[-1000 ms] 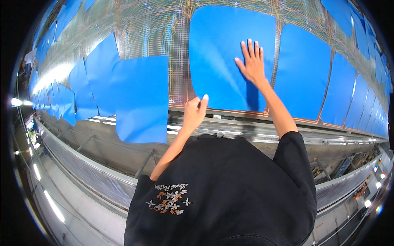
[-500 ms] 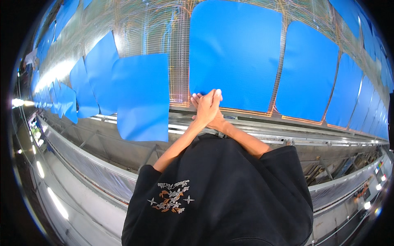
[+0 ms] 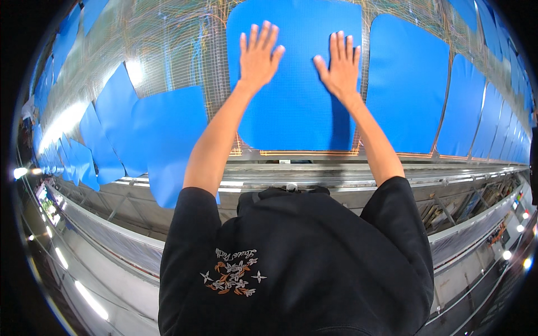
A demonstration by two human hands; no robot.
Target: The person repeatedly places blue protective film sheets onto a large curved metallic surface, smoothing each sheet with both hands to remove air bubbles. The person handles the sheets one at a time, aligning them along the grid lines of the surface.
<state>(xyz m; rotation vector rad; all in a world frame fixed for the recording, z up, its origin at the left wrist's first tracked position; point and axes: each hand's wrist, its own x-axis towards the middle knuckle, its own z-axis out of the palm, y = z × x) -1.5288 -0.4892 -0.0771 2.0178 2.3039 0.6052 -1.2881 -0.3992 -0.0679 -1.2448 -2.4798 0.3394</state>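
Note:
Both of my hands rest spread on a blue textured sheet with rounded corners, lying on a long table surface marked with dense coloured lines. My left hand is on its upper left part, palm down, fingers apart. My right hand lies near its right edge, also with fingers stretched out. Neither hand grips anything. Another rounded blue sheet sits just to the right. A larger loose blue sheet is to the left, partly behind my left forearm, hanging over the table's front edge.
More blue sheets run in a row to the right, with others overlapping at the left and more along the far side. A metal rail follows the front edge, with a lower framework below it.
My hands were together at the sheet's lower left half a second ago; they have moved up and apart onto its upper part, fingers spread. The sheet appears shifted leftward in view.

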